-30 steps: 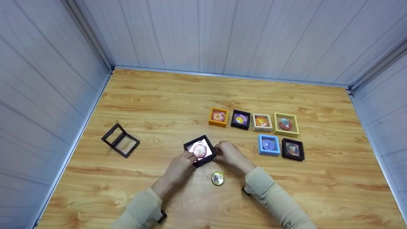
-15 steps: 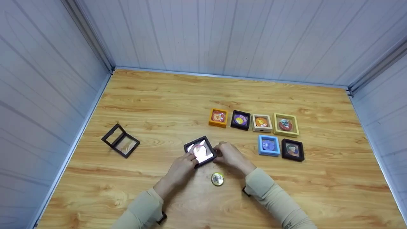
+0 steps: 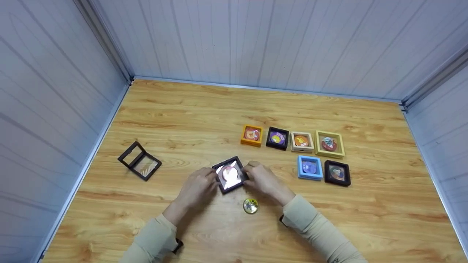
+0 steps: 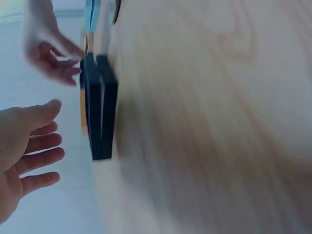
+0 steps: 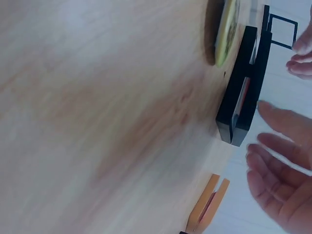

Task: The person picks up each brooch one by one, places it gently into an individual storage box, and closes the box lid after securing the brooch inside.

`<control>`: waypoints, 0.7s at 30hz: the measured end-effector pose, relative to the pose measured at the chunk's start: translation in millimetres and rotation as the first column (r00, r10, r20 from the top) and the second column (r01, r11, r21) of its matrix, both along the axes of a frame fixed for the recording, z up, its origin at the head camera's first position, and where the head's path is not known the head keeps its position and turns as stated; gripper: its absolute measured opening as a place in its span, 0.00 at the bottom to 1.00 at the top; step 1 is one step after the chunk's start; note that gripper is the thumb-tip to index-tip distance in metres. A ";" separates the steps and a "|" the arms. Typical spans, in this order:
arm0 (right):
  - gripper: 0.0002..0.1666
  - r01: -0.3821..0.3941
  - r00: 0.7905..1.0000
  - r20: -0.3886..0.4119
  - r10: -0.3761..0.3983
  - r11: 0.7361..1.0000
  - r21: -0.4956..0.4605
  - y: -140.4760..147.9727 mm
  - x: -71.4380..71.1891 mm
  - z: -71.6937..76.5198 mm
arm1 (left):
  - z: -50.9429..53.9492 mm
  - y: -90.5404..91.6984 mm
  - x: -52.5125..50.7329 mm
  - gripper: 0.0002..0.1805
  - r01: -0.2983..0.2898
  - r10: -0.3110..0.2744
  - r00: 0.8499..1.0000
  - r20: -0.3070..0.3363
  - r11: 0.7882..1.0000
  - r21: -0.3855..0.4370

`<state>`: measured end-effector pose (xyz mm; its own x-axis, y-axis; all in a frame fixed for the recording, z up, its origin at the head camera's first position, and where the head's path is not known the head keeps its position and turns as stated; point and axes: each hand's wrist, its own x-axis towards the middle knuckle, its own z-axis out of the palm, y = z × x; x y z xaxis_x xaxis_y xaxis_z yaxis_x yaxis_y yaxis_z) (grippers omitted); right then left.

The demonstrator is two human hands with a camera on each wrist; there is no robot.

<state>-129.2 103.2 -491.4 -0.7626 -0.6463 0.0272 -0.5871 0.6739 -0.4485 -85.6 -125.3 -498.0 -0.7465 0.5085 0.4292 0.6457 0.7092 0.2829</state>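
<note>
A black square display frame with a clear window lies on the table between my hands, a round badge inside it partly lost in glare. In the right wrist view a narrow gap runs between the halves of this black frame. My left hand is by its left side; the left wrist view shows its fingers spread and apart from the frame. At the right edge is my right hand, its fingers loosely bent and gripping nothing. A loose round yellow-rimmed badge lies in front of the frame.
An unfolded black frame stands at the left. Filled frames sit at the right: orange, black, cream, yellow, light blue and another black one. Pale panels wall in the table.
My left hand has come off the frame's window and drawn back to its left side. My right hand has loosened at the right edge. The frame stays in nearly the same place.
</note>
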 end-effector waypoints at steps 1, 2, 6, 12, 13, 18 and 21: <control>0.19 -0.022 1.000 -0.009 0.022 1.000 -0.001 -0.9 0.4 0.2 | 1.7 -3.8 -1.0 0.11 -0.015 0.015 1.000 -0.004 1.000 0.002; 0.18 -0.044 0.999 -0.014 0.044 0.999 -0.001 -1.7 0.7 0.4 | 3.4 -7.7 -2.0 0.11 -0.031 0.031 0.999 -0.008 1.000 0.004; 0.14 -0.126 0.991 -0.031 0.126 0.992 0.011 -5.1 0.9 -1.0 | 9.1 -25.2 -6.3 0.12 -0.112 0.112 0.993 -0.020 0.993 0.031; 0.10 -0.208 0.975 -0.072 0.209 0.978 0.020 -9.9 0.0 -3.0 | 13.2 -54.2 -16.6 0.13 -0.256 0.262 0.962 -0.073 0.963 0.088; 0.09 -0.220 0.972 -0.081 0.220 0.975 0.016 -10.6 -0.2 -3.4 | 13.8 -59.1 -18.3 0.13 -0.279 0.287 0.955 -0.079 0.955 0.098; 0.06 -0.263 0.958 -0.115 0.264 0.965 0.022 -13.1 -1.0 -5.2 | 15.3 -83.2 -23.8 0.15 -0.404 0.411 0.910 -0.046 0.907 0.114; 0.06 -0.268 0.957 -0.110 0.270 0.963 0.032 -13.5 -1.2 -5.8 | 15.5 -96.4 -25.5 0.16 -0.460 0.466 0.885 -0.018 0.879 0.123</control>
<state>-130.4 89.7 -497.2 -0.5531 -0.8283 0.0897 -0.7935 0.4910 -0.3595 -111.1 -221.7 -482.5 -0.8632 0.0563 0.5017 0.2656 0.8958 0.3565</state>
